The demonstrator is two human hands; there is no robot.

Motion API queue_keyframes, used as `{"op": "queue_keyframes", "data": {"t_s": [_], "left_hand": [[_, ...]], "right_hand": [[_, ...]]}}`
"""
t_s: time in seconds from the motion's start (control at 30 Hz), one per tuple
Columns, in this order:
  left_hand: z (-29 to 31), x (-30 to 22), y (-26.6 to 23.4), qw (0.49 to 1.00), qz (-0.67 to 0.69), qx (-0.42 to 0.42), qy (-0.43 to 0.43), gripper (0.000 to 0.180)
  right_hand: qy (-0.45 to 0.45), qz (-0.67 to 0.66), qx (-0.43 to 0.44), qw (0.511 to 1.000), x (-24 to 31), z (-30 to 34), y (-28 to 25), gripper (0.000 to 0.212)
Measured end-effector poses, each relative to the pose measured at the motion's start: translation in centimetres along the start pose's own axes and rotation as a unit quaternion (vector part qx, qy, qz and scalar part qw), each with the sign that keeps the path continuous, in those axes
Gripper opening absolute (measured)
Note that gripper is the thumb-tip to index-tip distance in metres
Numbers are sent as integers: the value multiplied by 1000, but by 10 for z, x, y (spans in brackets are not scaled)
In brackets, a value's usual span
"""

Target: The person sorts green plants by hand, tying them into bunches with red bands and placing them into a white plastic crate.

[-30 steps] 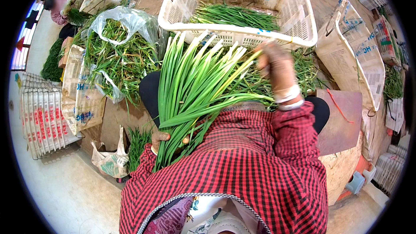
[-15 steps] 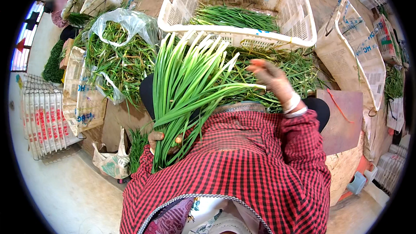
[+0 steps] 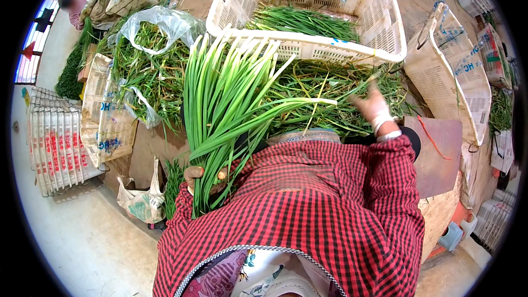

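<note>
My left hand is closed around the lower leaves of a thick bunch of garlic chives, partly covered by them. The bunch leans up across my lap, its pale stem ends pointing away from me. One chive sticks out to the right of the rest. My right hand is off to the right, apart from the bunch, over a heap of loose trimmings. Its thumb and fingers look spread, though blurred. A thin yellowish strand shows between the bunch and that hand.
Ahead stands a white plastic crate with chives inside. To the left are a plastic bag over leafy scraps, a tilted crate and a cloth bag. Another crate leans at right, beside a brown board. A person is far left.
My right hand has moved right and slightly down, farther from the bunch. The yellowish strand now shows over the trimmings. My left hand still grips the bunch, which has shifted slightly left.
</note>
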State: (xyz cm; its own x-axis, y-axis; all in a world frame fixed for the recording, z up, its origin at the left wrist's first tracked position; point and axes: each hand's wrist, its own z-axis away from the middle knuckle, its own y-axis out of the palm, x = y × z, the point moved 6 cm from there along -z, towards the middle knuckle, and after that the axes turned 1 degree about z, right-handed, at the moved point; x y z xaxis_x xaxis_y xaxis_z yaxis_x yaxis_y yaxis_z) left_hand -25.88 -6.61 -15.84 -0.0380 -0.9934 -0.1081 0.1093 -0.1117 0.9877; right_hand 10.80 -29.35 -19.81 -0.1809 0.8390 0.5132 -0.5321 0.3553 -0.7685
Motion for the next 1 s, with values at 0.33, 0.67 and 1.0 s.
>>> {"op": "queue_keyframes", "data": {"t_s": [0.33,0.67,1.0], "left_hand": [[-41,-2,29,956,-232,-177,9,67],[-142,60,76,918,-382,19,-107,62],[-194,103,69,916,-345,14,-205,51]], "right_hand": [[-160,-596,529,582,143,123,90,92],[-215,-666,355,620,163,96,19,108],[-176,-675,282,659,135,75,-24,71]]}}
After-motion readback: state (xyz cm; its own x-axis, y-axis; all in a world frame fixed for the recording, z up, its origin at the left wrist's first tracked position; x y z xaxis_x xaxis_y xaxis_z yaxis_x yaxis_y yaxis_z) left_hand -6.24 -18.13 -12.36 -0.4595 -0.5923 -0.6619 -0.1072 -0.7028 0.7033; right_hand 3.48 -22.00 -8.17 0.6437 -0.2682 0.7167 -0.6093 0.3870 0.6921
